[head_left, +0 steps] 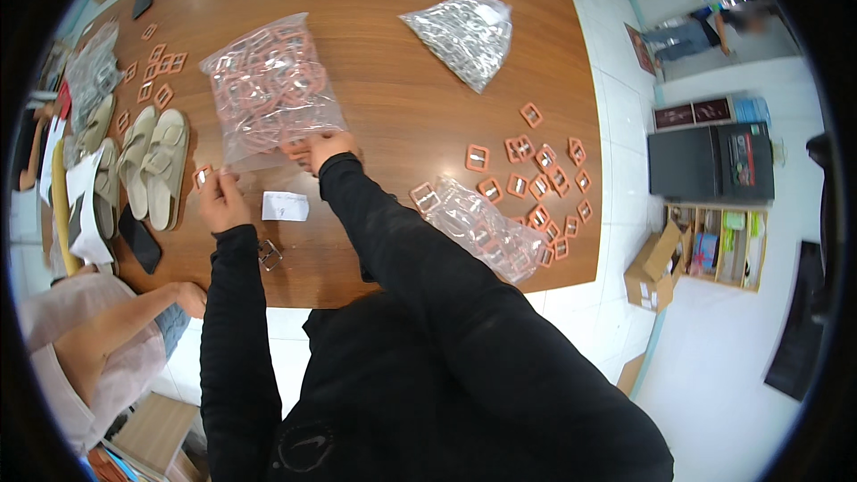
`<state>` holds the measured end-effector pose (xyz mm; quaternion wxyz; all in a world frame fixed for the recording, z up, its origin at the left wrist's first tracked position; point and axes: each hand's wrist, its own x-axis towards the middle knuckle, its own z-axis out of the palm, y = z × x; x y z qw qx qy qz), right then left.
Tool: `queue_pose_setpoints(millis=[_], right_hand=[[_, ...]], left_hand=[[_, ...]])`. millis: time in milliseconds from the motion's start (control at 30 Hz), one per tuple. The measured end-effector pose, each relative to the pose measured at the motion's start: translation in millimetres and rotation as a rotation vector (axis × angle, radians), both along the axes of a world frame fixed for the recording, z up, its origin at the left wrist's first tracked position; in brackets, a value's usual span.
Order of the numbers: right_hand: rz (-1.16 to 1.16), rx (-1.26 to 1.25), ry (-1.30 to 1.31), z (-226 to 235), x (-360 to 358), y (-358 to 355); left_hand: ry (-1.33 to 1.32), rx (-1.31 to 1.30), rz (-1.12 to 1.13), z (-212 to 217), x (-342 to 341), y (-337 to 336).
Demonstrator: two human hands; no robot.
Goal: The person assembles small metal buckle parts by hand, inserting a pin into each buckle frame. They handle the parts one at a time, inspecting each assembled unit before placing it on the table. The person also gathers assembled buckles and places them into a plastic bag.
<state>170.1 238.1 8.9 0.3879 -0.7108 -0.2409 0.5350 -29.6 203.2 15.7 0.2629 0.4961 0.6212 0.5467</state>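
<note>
Between the fingertips of my left hand (225, 202) is an orange square buckle (203, 177) with a metal prong. My right hand (330, 148) grips the lower edge of a clear plastic bag (275, 89) full of orange buckles; its fingertips are partly hidden by plastic and buckles. A small white paper slip (286, 206) with handwriting lies between my forearms. Close to my left wrist rests a bare metal buckle (269, 255). Under my right forearm's outer side lies another clear bag (486, 230), flatter, with orange buckles in and around it.
Loose orange buckles (538, 186) spread over the table's right side. A bag of silver metal pieces (464, 36) lies farther back. Beige two-strap sandals (165, 161), a black phone (139, 241) and more buckles (162, 62) are on the left. A co-worker's hand (190, 300) is near my left sleeve.
</note>
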Motion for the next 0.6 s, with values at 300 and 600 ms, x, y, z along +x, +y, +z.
queue_pose_setpoints(millis=[300,600], right_hand=[[0.244,0.361,0.116,42.8,42.3,-115.6],[-0.566,0.505,-0.753,93.8,250.8,-277.3]], left_hand=[[0.168,-0.125,-0.174,-3.5,7.1,-51.9],[0.639,0.145,-1.046,46.8,88.1,-141.5]])
